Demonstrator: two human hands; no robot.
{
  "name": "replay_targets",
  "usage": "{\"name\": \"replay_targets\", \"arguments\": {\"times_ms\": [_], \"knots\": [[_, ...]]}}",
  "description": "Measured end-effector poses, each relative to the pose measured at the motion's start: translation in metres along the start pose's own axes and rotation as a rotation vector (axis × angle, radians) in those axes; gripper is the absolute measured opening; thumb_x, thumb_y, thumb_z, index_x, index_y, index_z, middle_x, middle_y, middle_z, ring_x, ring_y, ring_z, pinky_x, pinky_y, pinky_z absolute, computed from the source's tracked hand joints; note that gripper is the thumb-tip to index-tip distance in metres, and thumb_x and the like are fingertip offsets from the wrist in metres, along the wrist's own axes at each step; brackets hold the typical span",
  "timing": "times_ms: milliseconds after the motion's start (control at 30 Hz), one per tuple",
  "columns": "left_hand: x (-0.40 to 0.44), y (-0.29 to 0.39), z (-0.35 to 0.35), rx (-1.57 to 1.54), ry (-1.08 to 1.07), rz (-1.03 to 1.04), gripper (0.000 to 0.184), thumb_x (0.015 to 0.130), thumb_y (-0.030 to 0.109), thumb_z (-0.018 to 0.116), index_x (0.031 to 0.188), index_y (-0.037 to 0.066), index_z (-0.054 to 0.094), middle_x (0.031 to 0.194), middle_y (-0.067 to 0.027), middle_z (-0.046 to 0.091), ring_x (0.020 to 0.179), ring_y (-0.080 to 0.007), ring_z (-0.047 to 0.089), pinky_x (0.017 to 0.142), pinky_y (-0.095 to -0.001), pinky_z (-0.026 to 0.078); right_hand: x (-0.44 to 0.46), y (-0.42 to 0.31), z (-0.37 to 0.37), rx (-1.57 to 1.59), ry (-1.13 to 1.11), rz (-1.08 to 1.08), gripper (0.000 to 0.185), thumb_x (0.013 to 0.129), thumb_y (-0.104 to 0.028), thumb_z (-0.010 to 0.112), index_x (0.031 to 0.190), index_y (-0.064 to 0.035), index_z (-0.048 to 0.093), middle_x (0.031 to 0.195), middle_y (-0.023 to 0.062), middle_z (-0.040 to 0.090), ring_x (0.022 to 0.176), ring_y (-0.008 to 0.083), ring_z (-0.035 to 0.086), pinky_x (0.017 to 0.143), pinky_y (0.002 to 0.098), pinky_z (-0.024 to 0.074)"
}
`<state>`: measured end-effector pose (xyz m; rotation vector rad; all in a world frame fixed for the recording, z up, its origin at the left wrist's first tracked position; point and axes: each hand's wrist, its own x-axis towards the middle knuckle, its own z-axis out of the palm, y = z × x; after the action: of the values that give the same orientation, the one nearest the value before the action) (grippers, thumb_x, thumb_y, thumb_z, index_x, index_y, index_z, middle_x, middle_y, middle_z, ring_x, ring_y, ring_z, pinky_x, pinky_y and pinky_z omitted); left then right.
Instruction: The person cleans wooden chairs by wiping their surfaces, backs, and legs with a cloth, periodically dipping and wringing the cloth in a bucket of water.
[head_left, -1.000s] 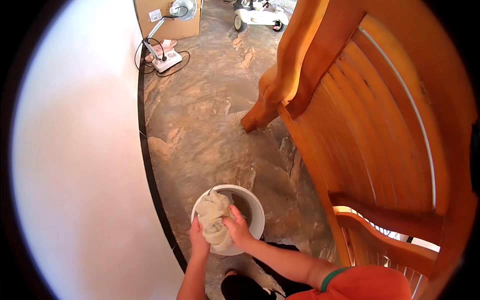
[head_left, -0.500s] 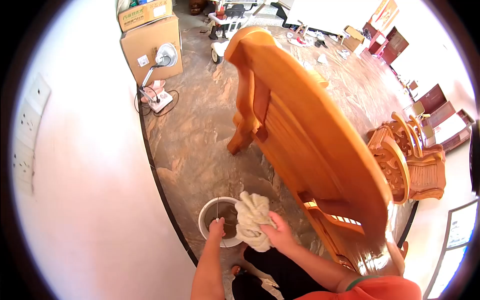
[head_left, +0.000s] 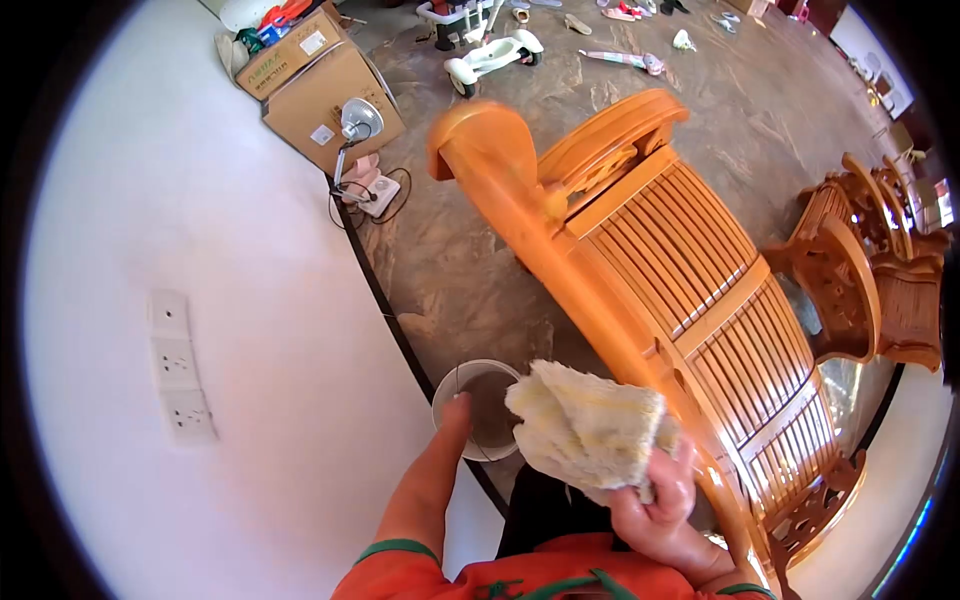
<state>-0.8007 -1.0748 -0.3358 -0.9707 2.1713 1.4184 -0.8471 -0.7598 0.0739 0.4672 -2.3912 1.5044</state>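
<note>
A fluffy cream cloth (head_left: 585, 425) is folded in my right hand (head_left: 660, 508), whose fingers wrap its lower right corner in front of my body. My left hand (head_left: 457, 412) is closed on the thin wire handle of the white bucket (head_left: 440, 436). The bucket is at the wall side, with murky brown-grey contents. Just right of the cloth runs the top rail of a slatted wooden bench (head_left: 590, 292).
A white wall with sockets (head_left: 175, 362) lies left. Cardboard boxes (head_left: 325, 100), a small lamp or fan (head_left: 361, 120) and a power strip (head_left: 378, 197) stand ahead. Beyond are a white scooter (head_left: 493, 60) and shoes. Wooden chairs (head_left: 850, 290) stand right.
The cloth was bunched in both hands over the bucket; my left hand let it go and took the bucket handle. My right hand carried the cloth right, beside the bench. The view has swung right.
</note>
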Motion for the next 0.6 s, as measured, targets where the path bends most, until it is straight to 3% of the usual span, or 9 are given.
{"name": "replay_targets", "arguments": {"times_ms": [100,133,200,267,367,467,600], "knots": [[-0.013,0.056,-0.029,-0.022,0.051,-0.267,0.029,0.079,0.030,0.051,0.084,0.002,0.058,0.071,-0.0147,0.056,0.068,-0.0271,0.059,0.048,-0.0423,0.042,0.017,-0.020,-0.026,-0.218,0.020,-0.042,0.037,0.068,0.005,0.059,0.103,-0.0004,0.053,0.107,0.0205,0.051,0.097,0.0354,0.049,0.085,0.0417,0.0389],[-0.012,0.071,-0.032,-0.222,0.125,-0.442,0.029,0.079,0.030,0.051,0.085,0.002,0.059,0.072,-0.0162,0.058,0.072,-0.0283,0.061,0.051,-0.0427,0.044,0.019,-0.023,-0.031,-0.245,0.077,-0.002,0.036,0.072,0.005,0.055,0.107,-0.0004,0.049,0.106,0.0204,0.053,0.099,0.0371,0.048,0.086,0.0449,0.0378],[0.020,0.019,-0.039,0.007,0.108,-0.089,0.031,0.078,0.029,0.052,0.087,0.000,0.060,0.074,-0.0193,0.060,0.076,-0.0323,0.061,0.058,-0.0432,0.045,0.022,-0.024,-0.042,-0.450,0.008,0.054,0.040,0.073,0.003,0.057,0.112,0.0016,0.047,0.112,0.0239,0.048,0.102,0.0393,0.045,0.089,0.0461,0.0365],[0.034,0.002,-0.045,0.097,0.103,0.034,0.033,0.076,0.028,0.052,0.088,-0.001,0.060,0.078,-0.0225,0.061,0.080,-0.0362,0.060,0.066,-0.0439,0.046,0.026,-0.020,-0.040,-0.581,-0.143,0.252,0.056,0.070,-0.003,0.064,0.121,0.0022,0.041,0.118,0.0284,0.039,0.103,0.0444,0.044,0.088,0.0487,0.0376],[0.053,0.029,-0.061,0.050,0.112,-0.058,0.035,0.074,0.028,0.053,0.087,-0.004,0.061,0.085,-0.0263,0.061,0.086,-0.0409,0.058,0.075,-0.0455,0.044,0.040,-0.016,-0.019,-0.662,-0.231,0.501,0.071,0.066,-0.013,0.069,0.128,0.0002,0.035,0.117,0.0316,0.037,0.101,0.0469,0.045,0.081,0.0488,0.0432],[0.053,0.074,-0.087,0.068,0.090,-0.057,0.036,0.074,0.029,0.053,0.084,-0.005,0.061,0.085,-0.0275,0.060,0.087,-0.0427,0.056,0.078,-0.0470,0.042,0.081,-0.009,0.027,-0.793,-0.275,0.274,0.072,0.067,-0.015,0.069,0.128,-0.0002,0.035,0.115,0.0312,0.039,0.099,0.0449,0.048,0.078,0.0463,0.0457],[0.085,0.118,-0.123,0.168,0.070,0.040,0.036,0.074,0.029,0.053,0.083,-0.005,0.061,0.084,-0.0274,0.060,0.085,-0.0428,0.057,0.077,-0.0471,0.042,0.170,0.005,0.097,-0.840,-0.311,0.214,0.069,0.066,-0.012,0.069,0.126,-0.0012,0.037,0.113,0.0273,0.042,0.097,0.0419,0.050,0.078,0.0450,0.0464]]}}
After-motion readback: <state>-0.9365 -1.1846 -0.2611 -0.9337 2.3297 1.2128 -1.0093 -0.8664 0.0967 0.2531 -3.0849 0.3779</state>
